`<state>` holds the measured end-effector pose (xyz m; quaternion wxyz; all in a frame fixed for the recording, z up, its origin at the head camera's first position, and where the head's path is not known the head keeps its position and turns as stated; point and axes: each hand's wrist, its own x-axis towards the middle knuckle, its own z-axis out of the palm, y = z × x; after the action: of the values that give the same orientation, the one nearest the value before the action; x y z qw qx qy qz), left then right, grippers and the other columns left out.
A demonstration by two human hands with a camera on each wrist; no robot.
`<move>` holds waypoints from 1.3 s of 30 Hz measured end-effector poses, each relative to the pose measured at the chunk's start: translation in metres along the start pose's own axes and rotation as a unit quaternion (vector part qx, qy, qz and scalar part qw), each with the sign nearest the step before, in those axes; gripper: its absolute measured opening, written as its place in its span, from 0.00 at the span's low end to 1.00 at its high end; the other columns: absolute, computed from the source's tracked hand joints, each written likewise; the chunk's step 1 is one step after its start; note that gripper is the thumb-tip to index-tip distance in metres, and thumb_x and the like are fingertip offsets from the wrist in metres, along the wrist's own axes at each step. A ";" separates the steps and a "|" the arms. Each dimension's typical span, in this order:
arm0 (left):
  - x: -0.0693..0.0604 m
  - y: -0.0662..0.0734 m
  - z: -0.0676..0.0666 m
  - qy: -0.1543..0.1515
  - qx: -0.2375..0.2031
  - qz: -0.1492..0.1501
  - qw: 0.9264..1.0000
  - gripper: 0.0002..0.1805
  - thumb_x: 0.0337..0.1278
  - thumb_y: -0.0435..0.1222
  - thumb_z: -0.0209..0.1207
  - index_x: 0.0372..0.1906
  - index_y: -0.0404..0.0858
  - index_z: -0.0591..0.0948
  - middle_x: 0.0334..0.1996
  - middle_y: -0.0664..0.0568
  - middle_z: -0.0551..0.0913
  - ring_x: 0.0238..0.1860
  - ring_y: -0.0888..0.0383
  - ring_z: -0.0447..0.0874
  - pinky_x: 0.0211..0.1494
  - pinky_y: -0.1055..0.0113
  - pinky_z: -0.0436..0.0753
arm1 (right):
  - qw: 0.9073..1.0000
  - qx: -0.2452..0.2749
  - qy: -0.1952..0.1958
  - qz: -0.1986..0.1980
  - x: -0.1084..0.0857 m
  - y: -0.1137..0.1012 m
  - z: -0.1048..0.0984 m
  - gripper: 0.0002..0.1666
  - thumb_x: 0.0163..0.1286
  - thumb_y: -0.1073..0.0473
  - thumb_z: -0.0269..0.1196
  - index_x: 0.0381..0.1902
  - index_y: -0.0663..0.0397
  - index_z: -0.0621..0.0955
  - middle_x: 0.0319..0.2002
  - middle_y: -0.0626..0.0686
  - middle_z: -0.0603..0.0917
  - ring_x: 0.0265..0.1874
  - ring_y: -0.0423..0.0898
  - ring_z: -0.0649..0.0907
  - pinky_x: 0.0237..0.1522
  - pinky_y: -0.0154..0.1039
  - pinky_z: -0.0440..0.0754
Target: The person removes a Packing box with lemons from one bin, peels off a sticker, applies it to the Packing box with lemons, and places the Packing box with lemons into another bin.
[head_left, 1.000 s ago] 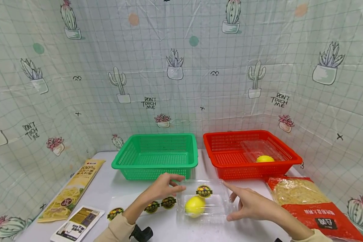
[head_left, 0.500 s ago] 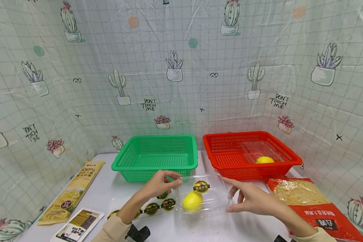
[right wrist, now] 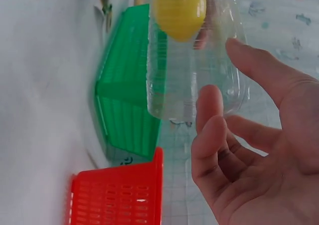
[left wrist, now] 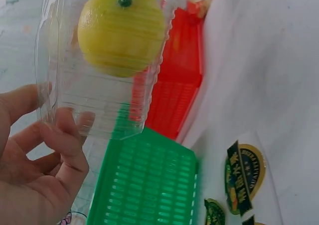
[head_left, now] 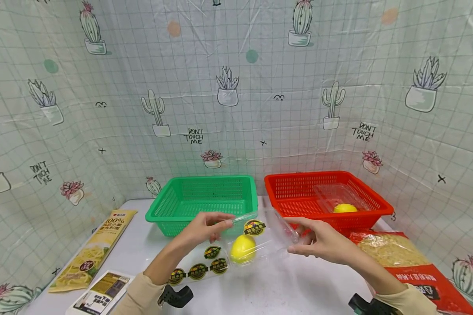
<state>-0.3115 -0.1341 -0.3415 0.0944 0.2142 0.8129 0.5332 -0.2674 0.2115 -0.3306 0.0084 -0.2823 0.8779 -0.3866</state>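
Between both hands a clear plastic fruit box (head_left: 273, 240) is held up above the table, tilted down toward the left. A yellow lemon (head_left: 243, 249) lies inside it at the left end, and a round black-and-gold sticker (head_left: 254, 227) is on its top. My left hand (head_left: 206, 229) pinches the left end between thumb and fingers, as the left wrist view shows with the box (left wrist: 99, 108) close up. My right hand (head_left: 325, 241) grips the opposite end; in the right wrist view its thumb and curled fingers are at the box wall (right wrist: 172, 93).
Behind stand a green basket (head_left: 202, 225) and a red basket (head_left: 299, 224), the red one holding another clear box with a lemon (head_left: 345, 208). A sticker sheet (head_left: 205, 273) lies by the left arm. Noodle packet (head_left: 92, 251), white pouch (head_left: 100, 293) and red pasta bag (head_left: 414, 267) flank the sides.
Both hands have raised the box off the table and moved it slightly left and toward the baskets, tilting it more. More of the sticker sheet shows. The baskets have stayed put.
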 end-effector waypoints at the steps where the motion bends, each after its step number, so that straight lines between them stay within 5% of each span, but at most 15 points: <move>1: 0.000 0.001 -0.001 0.002 -0.001 -0.002 1.000 0.23 0.64 0.50 0.61 0.60 0.47 0.80 0.49 0.49 0.83 0.21 0.60 0.68 0.29 0.67 0.74 | 1.000 0.007 0.003 -0.002 0.002 -0.001 0.000 0.42 0.58 0.49 0.73 0.68 0.54 0.72 0.36 0.54 0.80 0.24 0.40 0.82 0.24 0.38 0.84; 12: 0.000 0.010 -0.013 0.013 -0.027 -0.010 1.000 0.25 0.64 0.50 0.61 0.62 0.45 0.79 0.59 0.43 0.79 0.17 0.60 0.70 0.22 0.69 0.69 | 0.997 0.047 0.054 -0.009 0.028 -0.005 0.004 0.40 0.59 0.51 0.72 0.67 0.53 0.73 0.33 0.54 0.82 0.21 0.44 0.81 0.24 0.35 0.82; 25: 0.000 0.017 -0.029 0.043 -0.096 -0.020 0.994 0.24 0.68 0.47 0.57 0.66 0.46 0.75 0.59 0.43 0.80 0.19 0.62 0.80 0.22 0.71 0.75 | 0.991 0.089 0.097 0.004 0.061 -0.010 0.008 0.44 0.62 0.51 0.70 0.72 0.51 0.65 0.48 0.61 0.81 0.25 0.45 0.85 0.24 0.39 0.83; 33: 0.006 0.020 -0.029 0.064 -0.111 -0.029 0.991 0.29 0.68 0.45 0.58 0.71 0.45 0.69 0.68 0.39 0.71 0.25 0.60 0.86 0.27 0.70 0.80 | 0.987 0.110 0.114 0.020 0.081 -0.010 0.019 0.44 0.66 0.53 0.67 0.75 0.57 0.61 0.61 0.64 0.77 0.32 0.45 0.89 0.34 0.35 0.86; 39: 0.013 0.023 -0.029 0.092 -0.122 -0.028 0.988 0.28 0.69 0.44 0.57 0.72 0.48 0.67 0.69 0.41 0.70 0.25 0.59 0.86 0.30 0.69 0.81 | 0.982 0.121 0.143 0.028 0.095 -0.018 0.025 0.39 0.70 0.54 0.64 0.74 0.53 0.64 0.62 0.60 0.78 0.30 0.46 0.89 0.40 0.33 0.84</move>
<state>-0.3285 -0.1446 -0.3078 0.0592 0.1284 0.7528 0.6428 -0.3330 0.1371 -0.3168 -0.0726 -0.1966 0.8242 -0.5261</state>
